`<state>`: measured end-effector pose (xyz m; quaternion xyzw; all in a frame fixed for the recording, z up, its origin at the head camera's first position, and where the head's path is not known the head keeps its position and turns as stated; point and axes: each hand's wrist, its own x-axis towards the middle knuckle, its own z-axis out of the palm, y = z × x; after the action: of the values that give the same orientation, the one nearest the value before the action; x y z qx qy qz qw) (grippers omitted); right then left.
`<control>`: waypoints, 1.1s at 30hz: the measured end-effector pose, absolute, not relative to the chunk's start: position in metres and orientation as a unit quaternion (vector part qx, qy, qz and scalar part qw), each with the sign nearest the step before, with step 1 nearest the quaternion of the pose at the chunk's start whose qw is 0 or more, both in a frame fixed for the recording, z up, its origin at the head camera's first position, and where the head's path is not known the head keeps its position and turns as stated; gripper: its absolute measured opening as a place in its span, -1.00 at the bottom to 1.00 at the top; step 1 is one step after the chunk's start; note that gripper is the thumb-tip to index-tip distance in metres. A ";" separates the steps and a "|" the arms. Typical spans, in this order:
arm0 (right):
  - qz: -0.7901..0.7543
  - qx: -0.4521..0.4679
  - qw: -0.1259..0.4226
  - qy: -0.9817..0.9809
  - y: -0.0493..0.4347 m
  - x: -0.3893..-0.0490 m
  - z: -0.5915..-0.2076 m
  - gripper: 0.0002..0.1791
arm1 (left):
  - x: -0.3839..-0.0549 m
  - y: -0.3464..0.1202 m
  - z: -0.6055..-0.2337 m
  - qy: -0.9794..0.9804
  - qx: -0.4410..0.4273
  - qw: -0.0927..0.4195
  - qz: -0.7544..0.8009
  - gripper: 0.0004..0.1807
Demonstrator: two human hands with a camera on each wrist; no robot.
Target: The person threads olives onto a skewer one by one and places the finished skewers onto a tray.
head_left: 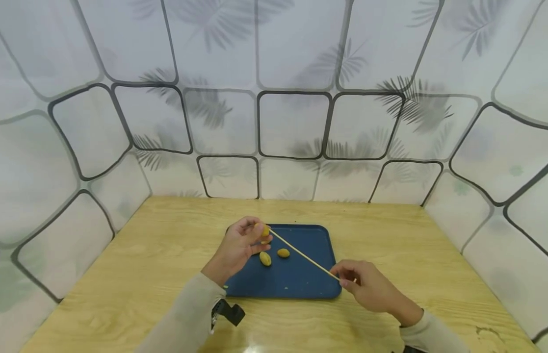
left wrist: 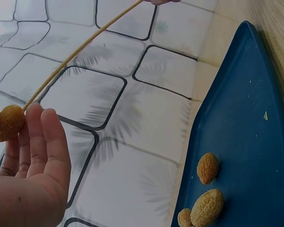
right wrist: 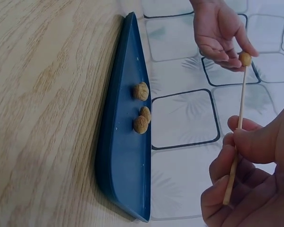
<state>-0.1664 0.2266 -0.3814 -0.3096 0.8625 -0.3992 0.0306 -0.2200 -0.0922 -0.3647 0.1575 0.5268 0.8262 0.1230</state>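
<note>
My left hand [head_left: 238, 245] pinches a small wrinkled yellow-brown fruit [left wrist: 10, 123] between thumb and fingers, held up over the far left of a blue tray [head_left: 296, 284]. One end of a thin wooden skewer [head_left: 304, 255] meets this fruit; how deep it goes in cannot be told. Toward the other end, my right hand [head_left: 368, 287] grips the skewer with thumb and fingers, by the tray's right front corner. On the tray lie a larger pale fruit [left wrist: 207, 208], an orange-brown one [left wrist: 208, 168], and another [left wrist: 184, 217] partly cut off in the left wrist view.
The tray rests on a light wood table [head_left: 168, 255]. Tiny scraps, one a pale flake [left wrist: 265, 116], dot the tray. A patterned white curtain or sheet [head_left: 291, 122] encloses the table's back and sides. A dark strap [head_left: 227, 311] is worn at my left wrist.
</note>
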 end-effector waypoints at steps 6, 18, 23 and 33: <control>-0.388 -0.309 -0.002 0.868 0.224 -0.168 -0.379 -0.73 | -0.220 -0.093 -0.363 0.552 0.150 0.113 0.812 -0.96; -0.348 -0.310 -0.054 0.883 0.212 -0.172 -0.374 -0.65 | -0.220 -0.097 -0.365 0.558 0.155 0.165 0.798 -0.90; -0.343 -0.314 -0.063 0.883 0.206 -0.173 -0.371 -0.61 | -0.219 -0.096 -0.364 0.558 0.161 0.165 0.797 -0.92; -0.344 -0.303 -0.057 0.887 0.195 -0.176 -0.366 -0.65 | -0.218 -0.089 -0.362 0.588 0.130 0.150 0.784 -0.95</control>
<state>-0.1761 0.1946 -0.3658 -0.3026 0.8869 -0.3444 -0.0569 -0.2176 -0.0889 -0.3621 0.1296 0.5876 0.7844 0.1505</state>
